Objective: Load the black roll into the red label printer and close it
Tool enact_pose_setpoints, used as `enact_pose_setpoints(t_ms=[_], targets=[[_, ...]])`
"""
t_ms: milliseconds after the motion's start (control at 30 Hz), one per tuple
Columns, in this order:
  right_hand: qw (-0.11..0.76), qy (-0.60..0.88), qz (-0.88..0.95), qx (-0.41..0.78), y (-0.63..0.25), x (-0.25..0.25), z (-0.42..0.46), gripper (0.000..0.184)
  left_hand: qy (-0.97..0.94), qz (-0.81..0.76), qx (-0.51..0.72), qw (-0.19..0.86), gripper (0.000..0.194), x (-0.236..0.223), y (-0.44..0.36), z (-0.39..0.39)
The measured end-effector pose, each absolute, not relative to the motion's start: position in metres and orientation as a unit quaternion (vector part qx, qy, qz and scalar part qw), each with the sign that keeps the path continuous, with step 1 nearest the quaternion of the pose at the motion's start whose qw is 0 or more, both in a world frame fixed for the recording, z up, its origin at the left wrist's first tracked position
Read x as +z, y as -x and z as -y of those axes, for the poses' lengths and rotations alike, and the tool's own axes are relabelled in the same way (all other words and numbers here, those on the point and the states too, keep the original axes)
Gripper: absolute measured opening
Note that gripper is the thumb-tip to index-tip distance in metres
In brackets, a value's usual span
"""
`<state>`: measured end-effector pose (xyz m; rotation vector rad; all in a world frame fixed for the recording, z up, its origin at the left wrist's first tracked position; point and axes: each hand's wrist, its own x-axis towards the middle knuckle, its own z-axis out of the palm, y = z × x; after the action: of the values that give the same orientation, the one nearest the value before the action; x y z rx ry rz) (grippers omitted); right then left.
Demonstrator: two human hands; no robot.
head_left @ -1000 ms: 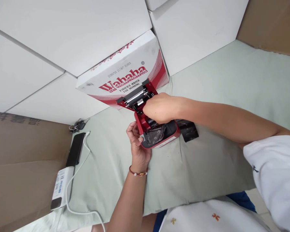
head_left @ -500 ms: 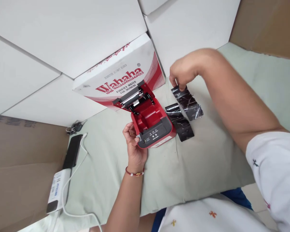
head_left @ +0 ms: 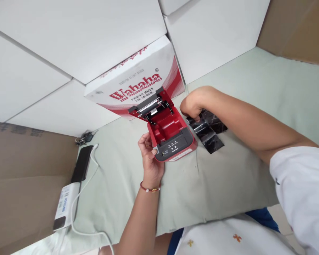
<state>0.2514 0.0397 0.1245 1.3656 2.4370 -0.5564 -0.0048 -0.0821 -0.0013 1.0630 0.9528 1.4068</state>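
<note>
A small red and black label printer (head_left: 166, 127) stands on the cloth with its lid (head_left: 151, 106) raised, showing a bare red compartment. My left hand (head_left: 150, 152) grips its near left corner, thumb on the dark front panel and fingers around the side. To the printer's right, my right hand (head_left: 194, 102) is closed with the thumb low over shiny black strips of film (head_left: 211, 140). The strips overlap and lie at angles to each other. It seems to pinch one near its left end; most fingertips are hidden behind the hand.
Behind the printer leans a white and red water carton (head_left: 138, 79) against white panels (head_left: 215, 39). Keys (head_left: 85, 137), a black phone-like slab (head_left: 82, 163), a white box-shaped device (head_left: 66, 205) and a white cable (head_left: 81, 194) lie at left. Brown cardboard (head_left: 23, 187) borders the left side.
My right hand came out of the printer compartment with a black strip of film, held it at the right, then lowered it onto the other strip. My left hand keeps holding the printer.
</note>
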Motion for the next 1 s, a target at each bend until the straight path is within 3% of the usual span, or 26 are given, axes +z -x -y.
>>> enact_pose_setpoints(t_ms=[67, 100, 333, 433, 533, 800, 1000], targets=[[0.241, -0.468, -0.828, -0.195, -0.265, 0.140, -0.037, 0.022, -0.451, -0.399, 0.588, 0.539, 0.068, -0.002, 0.005, 0.082], [0.248, -0.453, -0.831, -0.207, -0.276, 0.150, -0.035, 0.027, -0.449, -0.398, 0.590, 0.540, 0.069, -0.003, 0.005, 0.082], [0.107, -0.358, -0.873, -0.313, -0.313, 0.213, 0.007, 0.040, -0.431, -0.389, 0.610, 0.540, 0.071, -0.006, 0.002, 0.081], [0.056, -0.325, -0.915, -0.231, -0.274, 0.208, 0.019, 0.030, -0.428, -0.386, 0.612, 0.541, 0.071, -0.006, 0.003, 0.080], [0.058, -0.376, -0.910, -0.162, -0.232, 0.186, 0.019, 0.028, -0.442, -0.390, 0.604, 0.536, 0.071, -0.006, 0.005, 0.080], [0.054, -0.463, -0.870, -0.157, -0.204, 0.152, 0.010, 0.041, -0.450, -0.396, 0.596, 0.535, 0.070, -0.003, 0.001, 0.082], [0.087, -0.469, -0.869, -0.131, -0.196, 0.148, 0.011, 0.037, -0.454, -0.396, 0.594, 0.533, 0.067, -0.002, 0.001, 0.081]])
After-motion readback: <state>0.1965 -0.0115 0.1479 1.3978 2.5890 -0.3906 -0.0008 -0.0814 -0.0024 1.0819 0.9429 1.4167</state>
